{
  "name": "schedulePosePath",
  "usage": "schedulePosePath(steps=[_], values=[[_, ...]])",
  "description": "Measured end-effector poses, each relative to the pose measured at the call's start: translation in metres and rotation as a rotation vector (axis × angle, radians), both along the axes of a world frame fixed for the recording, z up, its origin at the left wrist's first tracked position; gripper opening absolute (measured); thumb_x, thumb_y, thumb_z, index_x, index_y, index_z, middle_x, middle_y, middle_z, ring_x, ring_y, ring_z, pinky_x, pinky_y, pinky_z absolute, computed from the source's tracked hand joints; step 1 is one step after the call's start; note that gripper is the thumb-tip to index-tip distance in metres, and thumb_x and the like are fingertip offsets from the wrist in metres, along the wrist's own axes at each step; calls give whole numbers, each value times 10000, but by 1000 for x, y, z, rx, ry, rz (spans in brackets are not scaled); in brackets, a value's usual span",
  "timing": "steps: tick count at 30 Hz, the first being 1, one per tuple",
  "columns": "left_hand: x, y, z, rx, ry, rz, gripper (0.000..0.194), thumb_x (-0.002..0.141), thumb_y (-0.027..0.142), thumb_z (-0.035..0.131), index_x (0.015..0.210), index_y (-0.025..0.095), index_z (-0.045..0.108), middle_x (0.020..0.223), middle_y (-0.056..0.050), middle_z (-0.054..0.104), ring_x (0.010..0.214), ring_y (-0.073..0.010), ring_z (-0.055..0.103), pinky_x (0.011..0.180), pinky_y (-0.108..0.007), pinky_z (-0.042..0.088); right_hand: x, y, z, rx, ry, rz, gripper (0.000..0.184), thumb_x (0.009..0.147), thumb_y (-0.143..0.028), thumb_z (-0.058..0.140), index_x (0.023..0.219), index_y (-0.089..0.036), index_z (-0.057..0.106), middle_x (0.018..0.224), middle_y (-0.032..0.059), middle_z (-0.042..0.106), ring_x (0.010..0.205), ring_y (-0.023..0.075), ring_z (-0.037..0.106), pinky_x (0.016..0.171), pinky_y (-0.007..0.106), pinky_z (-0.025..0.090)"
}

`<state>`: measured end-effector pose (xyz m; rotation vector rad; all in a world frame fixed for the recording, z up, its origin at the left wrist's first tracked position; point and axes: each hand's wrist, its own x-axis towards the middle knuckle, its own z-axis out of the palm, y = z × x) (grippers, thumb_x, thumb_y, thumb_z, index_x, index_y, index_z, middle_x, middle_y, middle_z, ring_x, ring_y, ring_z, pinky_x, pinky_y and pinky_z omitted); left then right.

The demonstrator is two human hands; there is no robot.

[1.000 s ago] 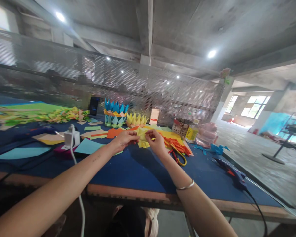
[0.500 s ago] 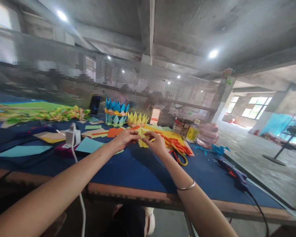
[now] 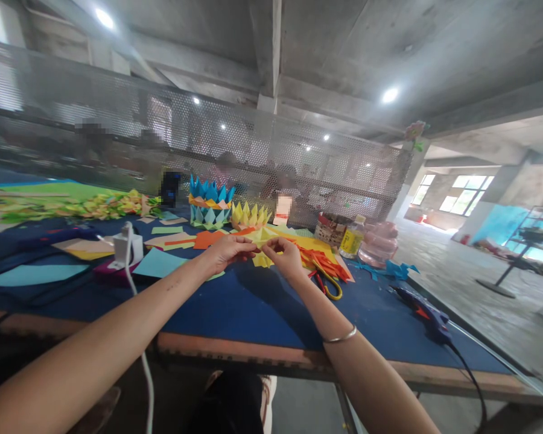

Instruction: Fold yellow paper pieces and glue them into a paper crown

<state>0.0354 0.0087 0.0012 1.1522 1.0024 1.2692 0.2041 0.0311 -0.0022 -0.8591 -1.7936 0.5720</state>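
Note:
Between my fingertips, over the middle of the blue table, is a piece of folded yellow paper (image 3: 263, 234). My left hand (image 3: 233, 252) pinches its left side, and my right hand (image 3: 284, 256) pinches it from the right, the two sets of fingertips almost meeting. Just below the fingers lies more yellow paper (image 3: 263, 260). Behind my hands stand a yellow pointed paper ring (image 3: 251, 216) and a taller blue, orange and pale-green paper ring (image 3: 211, 204). To the right of my right hand are orange paper pieces (image 3: 328, 264) and yellow-handled scissors (image 3: 329, 286).
A glue gun (image 3: 425, 313) lies at the table's right edge, its cord hanging down. A white plug (image 3: 127, 247) with a cable stands left, near blue paper sheets (image 3: 160, 264). A yellow-labelled bottle (image 3: 353, 236) and a pink container (image 3: 379, 242) stand back right. A perforated screen (image 3: 244, 141) runs behind.
The folded yellow paper now shows wider and flatter above my fingertips. Both hands stay pinched at nearly the same spot, and the view has shifted slightly.

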Motion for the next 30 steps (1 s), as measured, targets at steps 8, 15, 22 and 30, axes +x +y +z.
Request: schedulePosePath(steps=[8, 15, 22, 30], values=[[-3, 4, -2, 10, -9, -38, 186, 546, 221, 808, 675, 135, 705, 712, -70, 707, 659, -149, 627, 586, -234, 422, -1, -4, 3, 2, -28, 112, 209, 719, -216, 596, 896, -194, 706, 830, 25, 705, 679, 141, 576, 672, 262, 469], [-3, 1, 2, -60, -48, -23, 67, 618, 135, 745, 673, 138, 706, 749, -75, 724, 691, -155, 641, 596, -233, 448, -2, 0, -1, -71, 61, 142, 213, 712, -269, 620, 872, -200, 742, 789, 26, 704, 621, 133, 551, 543, 231, 421], [-2, -3, 5, -86, -82, -16, 51, 684, 96, 667, 682, 117, 713, 696, -70, 715, 674, -145, 648, 591, -221, 456, -3, 2, -2, -106, 79, 122, 215, 696, -259, 607, 838, -192, 755, 681, 8, 670, 514, 88, 450, 476, 208, 362], [-2, -3, 7, -93, -61, -12, 54, 651, 124, 683, 696, 122, 713, 736, -87, 728, 719, -182, 661, 606, -249, 476, -2, -4, 2, -83, 28, 87, 208, 701, -263, 587, 812, -189, 747, 699, 19, 683, 529, 93, 483, 483, 197, 385]])
